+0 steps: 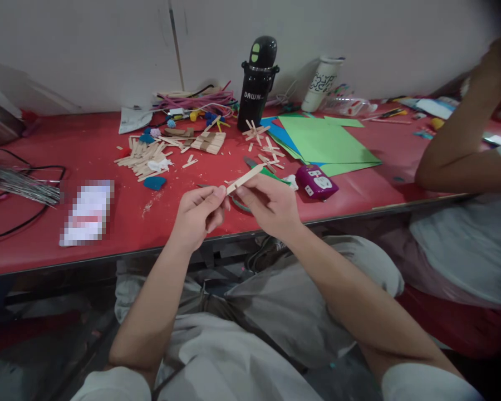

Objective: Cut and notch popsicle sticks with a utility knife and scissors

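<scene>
Both hands meet over the table's front edge, holding a pale wooden craft stick [249,177] that slants up to the right. My left hand [200,214] pinches its lower left end between thumb and fingers. My right hand [271,200] grips it along the middle, fingers closed behind it. Scissors with green handles [271,175] lie on the table just beyond, partly hidden by my right hand. Past them are small crossed stick pieces [271,150]. A pile of loose craft sticks [142,159] and a bundled stack of sticks [209,142] lie further left.
A purple packet [317,182] sits right of my hands, before green paper sheets [321,142]. At the back stand a black bottle [256,89] and a white tumbler [322,83]. Thin metal wires [25,184] and a phone-like object [87,214] lie left. Another person's arm [463,128] rests at right.
</scene>
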`<state>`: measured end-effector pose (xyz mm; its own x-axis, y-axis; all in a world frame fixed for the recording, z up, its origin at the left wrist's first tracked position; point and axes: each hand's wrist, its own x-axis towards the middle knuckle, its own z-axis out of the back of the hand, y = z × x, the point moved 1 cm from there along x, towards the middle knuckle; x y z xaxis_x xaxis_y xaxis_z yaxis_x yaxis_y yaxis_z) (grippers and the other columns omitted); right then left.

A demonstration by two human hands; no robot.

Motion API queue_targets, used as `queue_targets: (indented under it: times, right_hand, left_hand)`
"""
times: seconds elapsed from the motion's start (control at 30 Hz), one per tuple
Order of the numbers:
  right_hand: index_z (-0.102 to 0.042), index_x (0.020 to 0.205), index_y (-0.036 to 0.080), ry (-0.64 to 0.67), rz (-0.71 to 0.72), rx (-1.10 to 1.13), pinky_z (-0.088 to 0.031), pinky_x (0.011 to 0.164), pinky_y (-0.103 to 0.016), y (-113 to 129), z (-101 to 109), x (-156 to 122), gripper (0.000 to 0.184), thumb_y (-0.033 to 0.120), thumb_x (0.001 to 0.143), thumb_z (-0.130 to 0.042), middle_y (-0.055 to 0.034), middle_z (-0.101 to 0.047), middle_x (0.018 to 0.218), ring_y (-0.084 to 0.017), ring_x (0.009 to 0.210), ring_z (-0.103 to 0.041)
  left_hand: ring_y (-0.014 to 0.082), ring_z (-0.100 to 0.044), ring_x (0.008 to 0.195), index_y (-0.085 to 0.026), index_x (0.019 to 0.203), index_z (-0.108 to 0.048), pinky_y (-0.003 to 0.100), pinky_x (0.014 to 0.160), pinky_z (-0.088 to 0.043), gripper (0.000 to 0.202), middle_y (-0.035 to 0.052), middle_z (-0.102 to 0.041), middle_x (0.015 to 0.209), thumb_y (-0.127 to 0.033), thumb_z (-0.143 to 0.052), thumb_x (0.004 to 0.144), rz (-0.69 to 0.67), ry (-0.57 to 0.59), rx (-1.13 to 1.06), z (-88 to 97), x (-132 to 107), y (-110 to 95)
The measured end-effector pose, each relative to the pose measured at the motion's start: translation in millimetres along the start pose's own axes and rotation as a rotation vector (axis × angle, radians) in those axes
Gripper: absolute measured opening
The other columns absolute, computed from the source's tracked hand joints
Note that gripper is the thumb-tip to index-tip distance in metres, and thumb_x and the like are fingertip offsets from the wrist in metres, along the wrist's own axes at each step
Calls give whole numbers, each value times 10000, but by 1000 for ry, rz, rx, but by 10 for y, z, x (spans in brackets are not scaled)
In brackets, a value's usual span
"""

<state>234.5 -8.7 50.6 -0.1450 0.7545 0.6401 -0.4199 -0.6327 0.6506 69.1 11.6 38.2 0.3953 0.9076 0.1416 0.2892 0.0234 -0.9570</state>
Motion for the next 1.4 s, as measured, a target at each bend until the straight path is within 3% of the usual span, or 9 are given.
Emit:
queue_targets:
  times: [0.23, 0.4, 0.67, 0.83, 0.93, 1.07, 1.2, 1.27, 1.4]
  right_hand:
    - [-703, 938, 172, 220, -210, 172, -513, 679, -257, -168, -21, 124, 199, 328, 925, -580, -45, -746, 899, -139, 761, -642]
    - [-706, 884, 168, 285, -260, -289, -451, 684, -295, -328, 148, 282, 168, 317, 845, -637, -55, -721, 831, -169, 734, -610]
    - [-698, 881, 210, 633, -495, -669, -401, 622, -305, -568, 178, 304, 192, 350, 759, -744, -74, -739, 934, -224, 792, -647]
    - [-680, 1003, 205, 500, -647, -743, -449, 667, -317, -670, 415, 550, 314, 487, 877, -619, -66, -744, 884, -226, 785, -676]
    - [-663, 1065, 185, 594, -825, -861, -453, 639, -331, -829, 522, 646, 372, 491, 855, -644, -98, -763, 920, -263, 797, -699]
    - [-659, 1106, 183, 637, -808, -932, -467, 674, -348, -944, 490, 667, 337, 383, 836, -643, -145, -747, 1105, -326, 957, -704]
    - [-635, 1120, 173, 444, -713, -742, -469, 710, -352, -812, 410, 675, 280, 312, 890, -553, -135, -731, 998, -268, 861, -689]
    - [-609, 1078, 183, 382, -707, -496, -462, 654, -321, -721, 387, 661, 224, 276, 949, -451, -51, -686, 767, -186, 658, -637]
    - [-649, 1018, 194, 497, -578, -270, -456, 577, -284, -603, 333, 571, 262, 364, 992, -451, -12, -644, 703, -155, 618, -596]
  left_hand:
    - [94, -461, 398, -185, 782, -638, 216, 461, -357, 259, -40, -523, 443, -406, -628, 916, -59, -59, 383, 267, 47, 1]
    - [115, -567, 550, -189, 752, -605, 214, 577, -458, 281, -3, -619, 584, -380, -549, 949, -85, -71, 659, 584, 68, -111]
    - [116, -502, 506, -201, 636, -526, 250, 555, -387, 388, -11, -567, 536, -406, -471, 960, -57, 60, 981, 972, 358, -464]
    - [116, -462, 550, -194, 689, -580, 259, 550, -359, 346, -25, -532, 584, -444, -519, 921, 100, 122, 1050, 1112, 480, -564]
    - [113, -429, 567, -192, 693, -620, 259, 536, -332, 331, -29, -510, 584, -466, -570, 871, 151, 176, 1041, 1143, 520, -615]
    - [106, -348, 549, -198, 639, -529, 263, 506, -289, 367, -43, -398, 564, -481, -538, 873, 259, 307, 1039, 1156, 612, -663]
    - [111, -330, 564, -204, 597, -377, 274, 526, -278, 419, -37, -310, 593, -478, -459, 903, 358, 363, 1056, 1234, 678, -633]
    - [111, -337, 565, -202, 603, -395, 276, 535, -283, 408, -35, -326, 598, -462, -469, 908, 408, 386, 1076, 1297, 675, -593]
    - [106, -348, 530, -198, 578, -481, 280, 532, -284, 365, -34, -364, 555, -418, -527, 866, 452, 439, 1140, 1404, 654, -497]
